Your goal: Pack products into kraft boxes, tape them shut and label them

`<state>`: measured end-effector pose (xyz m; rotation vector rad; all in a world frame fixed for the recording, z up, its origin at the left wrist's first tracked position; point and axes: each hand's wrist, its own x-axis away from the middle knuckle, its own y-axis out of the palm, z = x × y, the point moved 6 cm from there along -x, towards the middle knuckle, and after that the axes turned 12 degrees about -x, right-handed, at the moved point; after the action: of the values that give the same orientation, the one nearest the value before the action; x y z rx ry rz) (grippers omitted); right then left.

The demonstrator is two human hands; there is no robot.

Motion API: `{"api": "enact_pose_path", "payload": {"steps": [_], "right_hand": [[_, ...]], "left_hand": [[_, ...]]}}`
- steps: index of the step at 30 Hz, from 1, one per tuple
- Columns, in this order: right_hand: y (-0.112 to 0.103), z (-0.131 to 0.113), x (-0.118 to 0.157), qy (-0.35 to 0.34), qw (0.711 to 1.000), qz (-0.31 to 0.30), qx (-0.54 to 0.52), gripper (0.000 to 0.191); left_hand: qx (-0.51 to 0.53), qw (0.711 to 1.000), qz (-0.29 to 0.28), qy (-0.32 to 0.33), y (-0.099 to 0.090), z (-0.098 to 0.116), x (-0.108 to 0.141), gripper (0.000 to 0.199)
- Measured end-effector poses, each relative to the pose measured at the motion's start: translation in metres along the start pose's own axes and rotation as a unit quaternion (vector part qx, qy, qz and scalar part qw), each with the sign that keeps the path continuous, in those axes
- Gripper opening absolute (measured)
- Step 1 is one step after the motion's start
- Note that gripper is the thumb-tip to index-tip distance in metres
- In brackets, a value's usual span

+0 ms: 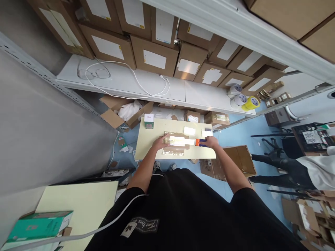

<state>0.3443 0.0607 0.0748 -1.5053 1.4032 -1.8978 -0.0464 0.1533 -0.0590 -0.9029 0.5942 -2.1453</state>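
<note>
A small flat cardboard box (187, 147), wrapped in clear tape with loose shiny flaps, lies on the pale yellow table (146, 150). My left hand (160, 143) grips its left end, thumb and fingers at the edge. In my right hand (210, 142) is a blue and orange tape dispenser (197, 142), held just right of the box. A whitish strip of tape (191, 142) spans from the box's top to the dispenser. White labels or papers (189, 131) lie behind the box. At the table's back left stands a small green and white box (149, 121).
Above the table's far side runs a white shelf (178, 89) with cardboard boxes, tape rolls (239, 100), a white cable and glasses (95, 74). Open cartons (239, 158) stand on the floor. A person (311, 170) is at the far right. A second table (86, 198) is at left.
</note>
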Motion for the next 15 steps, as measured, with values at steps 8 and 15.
{"api": "enact_pose_path", "payload": {"steps": [8, 15], "right_hand": [[0.005, 0.025, -0.005, 0.047, 0.999, 0.005, 0.023, 0.073], [0.069, -0.040, -0.021, 0.085, 0.995, 0.007, -0.046, 0.051]], "left_hand": [[0.010, 1.000, -0.001, 0.012, 0.000, 0.002, 0.000, 0.098], [0.025, 1.000, -0.012, -0.010, 0.003, 0.007, 0.000, 0.106]]}}
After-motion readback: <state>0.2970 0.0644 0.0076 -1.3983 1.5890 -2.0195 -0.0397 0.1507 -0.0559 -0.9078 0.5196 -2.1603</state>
